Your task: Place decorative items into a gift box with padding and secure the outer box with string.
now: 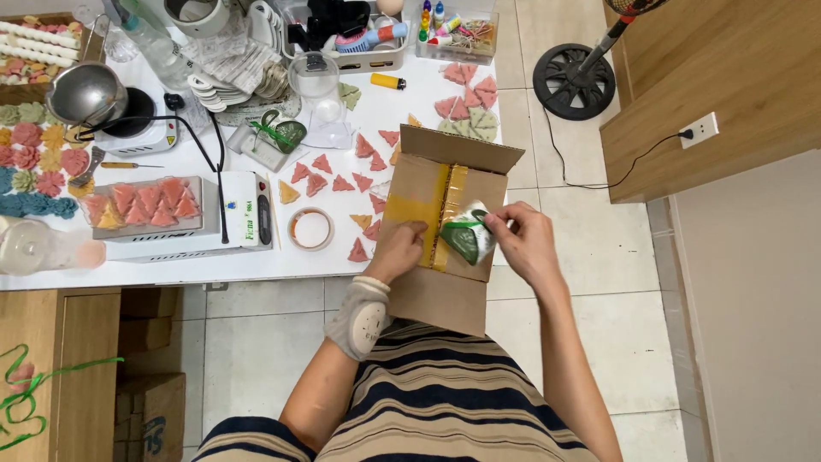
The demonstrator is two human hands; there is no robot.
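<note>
Both my hands on the cardboard box (445, 231) at the table (256, 261) edge.

My left hand (398, 251) presses flat on the taped flap, fingers together — my right hand (523, 244) pinches a small green wrapped packet (466, 235), resting on the box top beside the yellow tape seam (432, 218) — pink triangles (342, 182) lie scattered just left.

**Count of things on and beside the table**

One cardboard box (445, 224) at the table (256, 261) edge, with one green wrapped packet (466, 238) on it. Two hands: left (400, 248), right (523, 244). One roll of tape (310, 228). One metal bowl (85, 92). One yellow lighter (387, 81). One white sealing machine (244, 218), carrying one tray (145, 205) of about eight pink and orange triangles. Roughly a dozen loose pink triangles (342, 184) lie beside the box. One fan base (574, 81) on the floor. One wall socket (699, 130).
</note>
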